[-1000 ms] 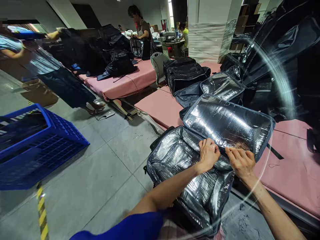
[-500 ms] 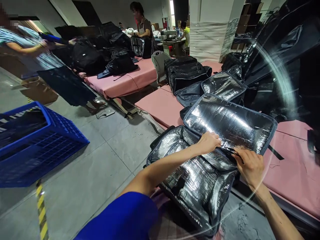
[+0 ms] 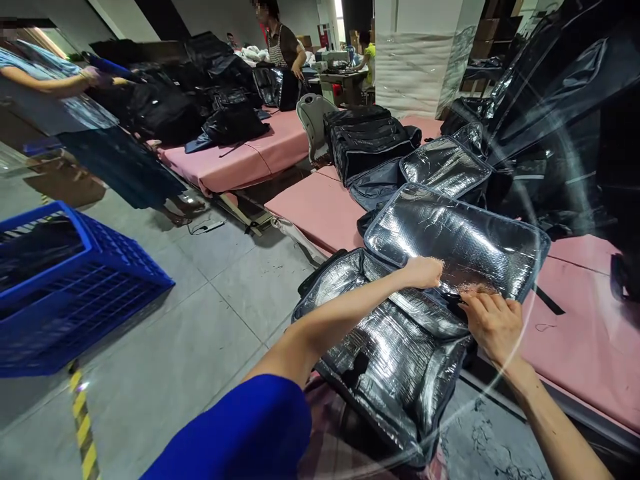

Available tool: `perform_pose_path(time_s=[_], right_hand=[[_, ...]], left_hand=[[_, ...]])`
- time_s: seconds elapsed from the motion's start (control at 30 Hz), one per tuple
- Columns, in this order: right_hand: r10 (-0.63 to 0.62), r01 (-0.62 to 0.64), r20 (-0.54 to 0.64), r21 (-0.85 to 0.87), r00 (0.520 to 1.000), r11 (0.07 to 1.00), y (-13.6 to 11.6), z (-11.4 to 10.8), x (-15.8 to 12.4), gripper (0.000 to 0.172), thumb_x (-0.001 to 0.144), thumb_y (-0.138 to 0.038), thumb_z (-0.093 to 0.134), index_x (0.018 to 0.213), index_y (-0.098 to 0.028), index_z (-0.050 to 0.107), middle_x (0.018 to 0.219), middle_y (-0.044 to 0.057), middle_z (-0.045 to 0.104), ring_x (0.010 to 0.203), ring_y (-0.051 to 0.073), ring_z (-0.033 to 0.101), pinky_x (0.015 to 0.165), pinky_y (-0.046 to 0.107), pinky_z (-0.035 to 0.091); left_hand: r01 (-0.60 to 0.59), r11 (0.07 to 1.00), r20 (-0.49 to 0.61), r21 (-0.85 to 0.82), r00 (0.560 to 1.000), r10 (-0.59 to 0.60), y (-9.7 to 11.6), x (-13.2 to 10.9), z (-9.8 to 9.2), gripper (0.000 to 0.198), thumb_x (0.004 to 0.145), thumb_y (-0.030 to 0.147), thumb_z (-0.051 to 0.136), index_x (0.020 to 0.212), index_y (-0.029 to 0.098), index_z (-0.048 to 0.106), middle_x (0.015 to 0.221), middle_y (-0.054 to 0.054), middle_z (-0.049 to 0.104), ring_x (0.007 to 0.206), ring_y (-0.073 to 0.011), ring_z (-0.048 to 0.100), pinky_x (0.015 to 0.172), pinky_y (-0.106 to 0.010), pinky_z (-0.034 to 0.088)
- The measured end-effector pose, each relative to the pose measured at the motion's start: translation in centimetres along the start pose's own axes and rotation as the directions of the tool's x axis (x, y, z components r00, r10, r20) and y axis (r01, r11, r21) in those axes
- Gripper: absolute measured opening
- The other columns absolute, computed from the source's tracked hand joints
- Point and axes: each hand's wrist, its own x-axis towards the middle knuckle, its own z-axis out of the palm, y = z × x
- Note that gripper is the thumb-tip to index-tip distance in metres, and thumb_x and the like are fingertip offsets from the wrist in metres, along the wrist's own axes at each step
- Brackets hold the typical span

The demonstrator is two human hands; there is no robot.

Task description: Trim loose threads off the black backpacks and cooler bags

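An insulated bag [image 3: 380, 347] with a crinkled silver lining lies opened before me. Its silver lid [image 3: 465, 233], edged in dark binding, is folded back onto the pink table. My left hand [image 3: 424, 272] is closed on the seam where lid and body meet, its fingertips turned away from view. Just to the right, my right hand [image 3: 493, 327] is closed in a pinch at the same seam. Something dark shows by its fingertips, too hidden to name. The bag body hangs past the table edge toward me.
More black bags [image 3: 370, 143] lie farther along the pink table [image 3: 580, 300], with a large dark pile [image 3: 560, 133] at right. A blue crate [image 3: 115, 267] stands on the floor at left. A person [image 3: 75, 100] stands beyond it, another [image 3: 285, 50] at the far table.
My right hand has shifted slightly up and left, and the dark piece between my hands shows less. My left hand stays on the seam. The far person has lowered an arm.
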Motion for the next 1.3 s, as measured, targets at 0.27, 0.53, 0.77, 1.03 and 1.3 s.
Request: perform_pose_path(time_s=[0.27, 0.53, 0.77, 1.03, 1.3], right_hand=[[-0.084, 0.086, 0.054, -0.031, 0.995, 0.996, -0.8, 0.5, 1.0, 0.016, 0.087, -0.013, 0.051, 0.097, -0.019, 0.063, 0.08, 0.002, 0.064, 0.074, 0.016, 0.044, 0.071, 0.033, 0.025], [-0.071, 0.067, 0.062, 0.058, 0.996, 0.996, -0.4, 0.8, 0.5, 0.009, 0.086, -0.021, 0.056, 0.09, -0.019, 0.064, 0.077, 0.002, 0.064, 0.075, 0.017, 0.046, 0.069, 0.033, 0.026], [-0.091, 0.086, 0.065, 0.077, 0.994, 0.993, -0.5, 1.2, 1.1, 0.017, 0.087, -0.013, 0.052, 0.097, -0.02, 0.063, 0.084, 0.002, 0.066, 0.076, 0.016, 0.046, 0.069, 0.033, 0.024], [-0.063, 0.059, 0.029, 0.121, 0.998, 0.991, 0.1, 1.2, 1.0, 0.01, 0.087, -0.024, 0.056, 0.089, -0.019, 0.064, 0.078, 0.002, 0.066, 0.076, 0.016, 0.048, 0.069, 0.032, 0.026], [-0.069, 0.059, 0.066, 0.142, 0.995, 0.988, -0.3, 1.4, 1.5, 0.01, 0.086, -0.019, 0.055, 0.09, -0.019, 0.064, 0.076, 0.002, 0.065, 0.075, 0.017, 0.047, 0.069, 0.033, 0.024]], left_hand=[[-0.005, 1.0, 0.009, -0.018, 1.0, 0.005, 0.0, -0.3, -0.2, 0.018, 0.082, 0.031, 0.053, 0.082, 0.018, 0.066, 0.106, -0.005, 0.065, 0.095, -0.0214, 0.061, 0.075, -0.028, 0.046], [-0.016, 1.0, 0.004, -0.027, 1.0, 0.016, -0.1, -0.5, -0.3, 0.017, 0.082, 0.029, 0.052, 0.08, 0.018, 0.065, 0.106, -0.006, 0.065, 0.097, -0.0226, 0.061, 0.074, -0.029, 0.045], [-0.001, 0.999, -0.008, -0.034, 1.0, 0.001, -0.1, -0.6, -0.2, 0.016, 0.082, 0.03, 0.053, 0.08, 0.018, 0.063, 0.107, -0.005, 0.065, 0.097, -0.0214, 0.061, 0.074, -0.027, 0.045], [-0.007, 0.999, 0.004, -0.049, 1.0, 0.007, -0.2, -0.6, -0.3, 0.015, 0.081, 0.028, 0.053, 0.078, 0.018, 0.064, 0.107, -0.005, 0.065, 0.095, -0.0206, 0.061, 0.073, -0.027, 0.044], [-0.008, 0.998, 0.006, -0.057, 1.0, 0.008, -0.1, -0.8, -0.5, 0.015, 0.081, 0.027, 0.053, 0.076, 0.018, 0.065, 0.109, -0.003, 0.064, 0.093, -0.0191, 0.06, 0.073, -0.026, 0.044]])
